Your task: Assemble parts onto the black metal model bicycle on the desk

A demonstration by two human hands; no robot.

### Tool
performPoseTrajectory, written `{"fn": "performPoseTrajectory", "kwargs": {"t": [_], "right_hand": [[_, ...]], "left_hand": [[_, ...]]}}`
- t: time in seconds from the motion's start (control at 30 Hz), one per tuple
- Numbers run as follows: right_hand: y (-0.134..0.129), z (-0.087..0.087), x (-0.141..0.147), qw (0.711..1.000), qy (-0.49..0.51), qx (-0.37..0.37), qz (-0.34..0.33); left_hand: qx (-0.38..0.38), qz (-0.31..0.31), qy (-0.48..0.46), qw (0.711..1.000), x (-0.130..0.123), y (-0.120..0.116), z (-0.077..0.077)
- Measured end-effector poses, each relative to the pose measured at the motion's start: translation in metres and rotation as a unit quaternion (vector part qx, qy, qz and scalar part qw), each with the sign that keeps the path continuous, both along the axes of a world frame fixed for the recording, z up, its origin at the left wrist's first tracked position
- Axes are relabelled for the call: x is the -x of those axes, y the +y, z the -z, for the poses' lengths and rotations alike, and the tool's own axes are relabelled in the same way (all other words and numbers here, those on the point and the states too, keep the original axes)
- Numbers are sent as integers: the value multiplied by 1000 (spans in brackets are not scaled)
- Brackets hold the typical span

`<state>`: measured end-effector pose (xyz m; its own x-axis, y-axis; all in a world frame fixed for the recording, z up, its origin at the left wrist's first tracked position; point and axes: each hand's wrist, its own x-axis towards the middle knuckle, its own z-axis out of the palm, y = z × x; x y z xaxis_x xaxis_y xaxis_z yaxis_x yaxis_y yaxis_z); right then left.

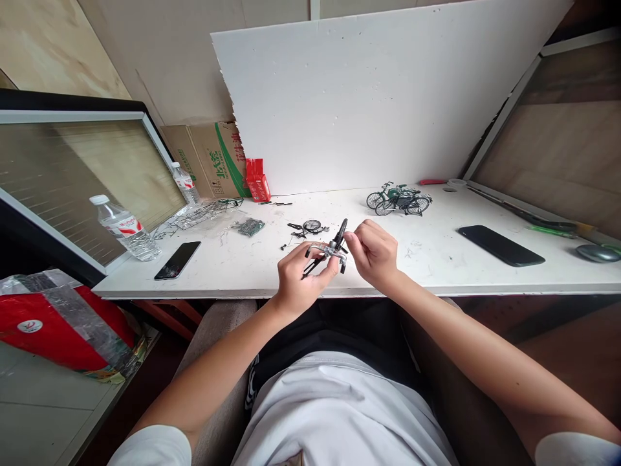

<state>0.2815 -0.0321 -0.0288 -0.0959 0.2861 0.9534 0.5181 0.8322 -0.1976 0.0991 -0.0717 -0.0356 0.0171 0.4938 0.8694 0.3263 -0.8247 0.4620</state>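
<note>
My left hand [301, 278] is closed on a small model bicycle [332, 247] with silver handlebars and black grips, held up over the front edge of the white table. Against the model's right side, my right hand [374, 254] has its fingers curled, the thumb near the black wheel; what its fingertips grip is too small to make out. Behind the hands lie a loose spoked wheel [312, 226] and small black parts. Two finished-looking model bicycles [398, 199], one green and one black, stand together farther back.
Left on the table [233, 275] are a phone [177, 260], two water bottles [127, 228], a bagged green part [251, 226] and a red box [257, 180]. To the right lie a black phone [501, 245] and a mouse [598, 253]. A white board [378, 97] stands behind.
</note>
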Motion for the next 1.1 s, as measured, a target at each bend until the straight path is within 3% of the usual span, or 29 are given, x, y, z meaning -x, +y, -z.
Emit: {"fn": "performPoseTrajectory", "kwargs": {"t": [0.13, 0.23, 0.47, 0.7, 0.83, 0.97, 1.1], "right_hand": [[-8, 1, 6, 993, 37, 112, -26], [-10, 1, 5, 987, 38, 147, -49], [-4, 1, 1, 995, -29, 96, -20], [3, 5, 0, 995, -72, 58, 28], [-1, 9, 5, 988, -2, 153, -27], [-8, 9, 12, 954, 83, 275, -90], [-11, 9, 14, 934, 116, 314, -122]], "left_hand": [[8, -32, -1, 999, -3, 0, 1], [33, -21, -20, 999, -3, 4, 3], [69, -6, -52, 996, 2, 13, 2], [-54, -92, 33, 994, 6, 12, -5], [-90, -100, 57, 989, 7, 13, -4], [-97, -87, 60, 990, 6, 12, -2], [-77, -76, 49, 993, 4, 11, -3]]}}
